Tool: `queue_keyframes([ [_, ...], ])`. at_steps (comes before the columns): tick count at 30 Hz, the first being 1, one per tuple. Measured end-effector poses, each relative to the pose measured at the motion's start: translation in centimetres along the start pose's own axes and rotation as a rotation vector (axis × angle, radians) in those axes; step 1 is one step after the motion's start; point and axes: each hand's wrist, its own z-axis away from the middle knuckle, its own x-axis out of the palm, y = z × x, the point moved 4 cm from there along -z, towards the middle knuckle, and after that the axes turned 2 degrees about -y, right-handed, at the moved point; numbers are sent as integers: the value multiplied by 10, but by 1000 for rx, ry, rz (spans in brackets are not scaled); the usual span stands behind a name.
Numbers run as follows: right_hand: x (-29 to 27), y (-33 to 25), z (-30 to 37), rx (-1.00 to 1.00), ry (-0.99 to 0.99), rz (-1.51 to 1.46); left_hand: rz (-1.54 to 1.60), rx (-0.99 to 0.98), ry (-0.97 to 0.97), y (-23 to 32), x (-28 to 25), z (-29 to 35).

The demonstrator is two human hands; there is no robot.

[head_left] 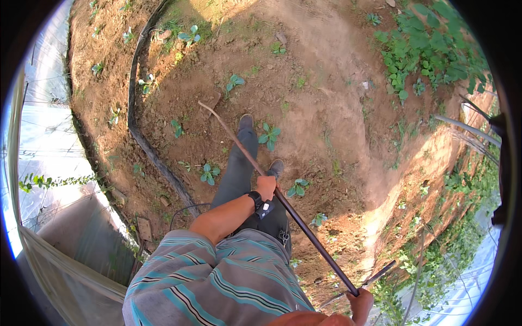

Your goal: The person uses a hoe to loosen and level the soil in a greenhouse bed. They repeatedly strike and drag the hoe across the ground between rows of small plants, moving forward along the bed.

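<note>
I hold a long-handled hoe [312, 237] slantwise across my body. My left hand [266, 187], below a wrist with a dark watch, is wrapped round the middle of the handle. Near the handle's butt end, at the lower right, my right hand [361, 304] is closed on it. The hoe's blade [212, 104] is at the far end, at or just above the brown soil ahead of my feet; I cannot tell whether it touches. Small leafy seedlings [235, 82] grow close to the blade, and another seedling [270, 136] stands beside my shoe.
A black hose [132, 103] runs along the soil on the left, with more seedlings [146, 84] beyond it. Plastic sheeting [49, 136] borders the left side. Dense green plants [429, 46] grow at the far right, and poles [467, 129] jut in below them.
</note>
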Motion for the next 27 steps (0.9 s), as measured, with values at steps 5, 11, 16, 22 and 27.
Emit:
queue_keyframes([
  [5,116,-76,-39,-253,-125,-203,-60,330,130,136,9,-1],
  [11,180,-225,-76,-441,-72,-572,-484,590,260,236,39,-41],
  [16,249,-177,-99,-366,-237,-648,-781,688,257,128,76,-72],
  [22,349,69,18,28,-345,-789,-995,388,277,-177,67,-19],
  [27,369,102,36,38,-242,-628,-1046,288,183,-221,59,-17],
])
